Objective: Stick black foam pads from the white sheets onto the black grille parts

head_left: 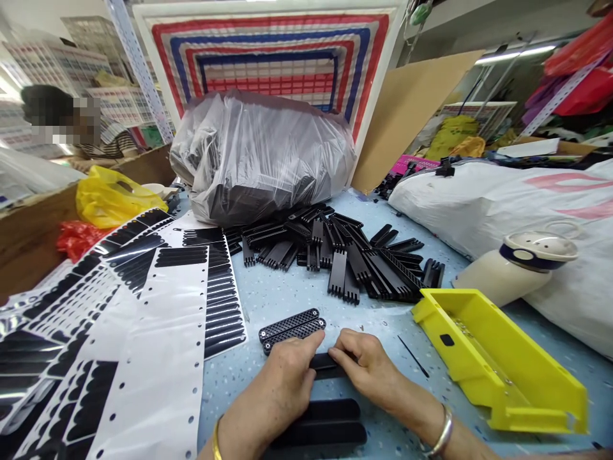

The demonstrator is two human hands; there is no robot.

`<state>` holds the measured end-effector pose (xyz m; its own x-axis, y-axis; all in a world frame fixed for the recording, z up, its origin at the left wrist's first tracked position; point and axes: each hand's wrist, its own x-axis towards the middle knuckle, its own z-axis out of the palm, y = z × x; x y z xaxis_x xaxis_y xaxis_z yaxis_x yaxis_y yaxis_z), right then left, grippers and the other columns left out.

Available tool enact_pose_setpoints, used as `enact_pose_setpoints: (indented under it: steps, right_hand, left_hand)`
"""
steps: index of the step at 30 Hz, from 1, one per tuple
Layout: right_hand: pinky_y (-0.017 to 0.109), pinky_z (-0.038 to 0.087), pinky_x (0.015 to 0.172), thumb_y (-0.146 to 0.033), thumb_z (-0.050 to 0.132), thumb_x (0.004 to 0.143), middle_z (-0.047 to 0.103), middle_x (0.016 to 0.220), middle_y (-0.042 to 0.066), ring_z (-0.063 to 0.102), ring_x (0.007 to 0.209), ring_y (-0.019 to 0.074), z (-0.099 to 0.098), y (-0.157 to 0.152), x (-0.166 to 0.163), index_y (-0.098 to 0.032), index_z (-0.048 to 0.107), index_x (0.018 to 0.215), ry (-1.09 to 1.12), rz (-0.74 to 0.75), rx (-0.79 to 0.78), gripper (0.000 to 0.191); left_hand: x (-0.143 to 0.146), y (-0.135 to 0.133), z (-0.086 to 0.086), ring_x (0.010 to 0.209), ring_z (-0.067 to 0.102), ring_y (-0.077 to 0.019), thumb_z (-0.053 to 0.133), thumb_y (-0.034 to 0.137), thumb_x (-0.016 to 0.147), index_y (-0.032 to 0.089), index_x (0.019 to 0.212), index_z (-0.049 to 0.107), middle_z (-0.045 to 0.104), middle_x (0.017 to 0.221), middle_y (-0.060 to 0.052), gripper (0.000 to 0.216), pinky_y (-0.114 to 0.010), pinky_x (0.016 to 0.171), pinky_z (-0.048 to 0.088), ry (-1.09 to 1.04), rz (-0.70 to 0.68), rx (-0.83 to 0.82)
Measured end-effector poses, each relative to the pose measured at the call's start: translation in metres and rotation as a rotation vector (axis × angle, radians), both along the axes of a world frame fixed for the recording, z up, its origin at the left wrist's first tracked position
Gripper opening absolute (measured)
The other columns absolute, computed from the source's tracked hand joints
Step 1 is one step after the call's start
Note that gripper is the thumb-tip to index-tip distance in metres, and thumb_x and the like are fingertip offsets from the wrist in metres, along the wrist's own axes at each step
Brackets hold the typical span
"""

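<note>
A flat black strip [324,364] lies between my two hands, close above the blue table. My left hand [286,374] closes around the strip's left end, its index finger stretched out beside the near end of a textured black folding piece with screws [292,329]. With thumb and fingers pressed together, my right hand [366,363] pinches the strip's right end. Nearer to me rest several smooth black strips with rounded ends [332,421], partly covered by my left hand and forearm.
Printed sheets with black rounded stickers [158,332] spread over the left side. Behind is a heap of slotted black pieces [345,255] and a plastic-wrapped bundle [268,160]. At right are a yellow bin [527,377], a cream bottle [507,271] and a white sack [454,198]. A person sits far left.
</note>
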<state>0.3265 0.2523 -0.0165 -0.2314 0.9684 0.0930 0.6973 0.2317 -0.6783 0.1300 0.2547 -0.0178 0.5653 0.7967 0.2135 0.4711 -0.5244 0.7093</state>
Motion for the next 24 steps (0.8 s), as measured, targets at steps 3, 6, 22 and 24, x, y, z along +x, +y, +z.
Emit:
enact_pose_setpoints:
  steps: [3, 6, 22, 24]
  right_hand:
    - [0.03, 0.042, 0.06, -0.038, 0.043, 0.091, 0.057, 0.06, 0.002, 0.053, 0.058, 0.017, 0.001, 0.001, 0.001, -0.023, 0.047, 0.057, -0.012, -0.006, 0.017, 0.037]
    - [0.031, 0.044, 0.063, -0.037, 0.039, 0.094, 0.061, 0.063, 0.003, 0.057, 0.062, 0.018, 0.008, 0.0, 0.001, -0.022, 0.059, 0.063, -0.02, -0.006, 0.027, 0.04]
    - [0.027, 0.045, 0.061, -0.028, 0.064, 0.075, 0.06, 0.058, -0.002, 0.055, 0.059, 0.0145, 0.008, 0.011, -0.02, -0.021, 0.056, 0.05, 0.155, 0.072, -0.133, 0.027]
    - [0.028, 0.045, 0.062, -0.032, 0.062, 0.077, 0.059, 0.058, -0.002, 0.054, 0.059, 0.0148, 0.006, 0.01, -0.02, -0.022, 0.053, 0.05, 0.16, 0.058, -0.123, 0.03]
  left_hand:
    - [-0.001, 0.001, 0.004, 0.104, 0.07, -0.0278, 0.057, -0.001, 0.071, 0.011, 0.137, 0.054, 0.073, 0.116, -0.015, 0.068, -0.043, 0.094, 0.056, 0.01, -0.003, -0.024]
    - [-0.005, 0.0, 0.011, 0.111, 0.067, -0.0293, 0.059, -0.001, 0.07, 0.009, 0.138, 0.053, 0.071, 0.122, -0.017, 0.069, -0.045, 0.099, 0.053, 0.001, -0.012, -0.053]
    - [-0.019, -0.007, 0.003, 0.098, 0.072, -0.0269, 0.054, -0.002, 0.069, 0.013, 0.132, 0.057, 0.075, 0.111, -0.013, 0.065, -0.041, 0.089, 0.059, -0.065, 0.075, -0.015]
    - [-0.019, -0.008, 0.0, 0.098, 0.072, -0.027, 0.054, -0.002, 0.07, 0.013, 0.133, 0.057, 0.075, 0.111, -0.013, 0.065, -0.042, 0.089, 0.059, -0.069, 0.077, -0.007]
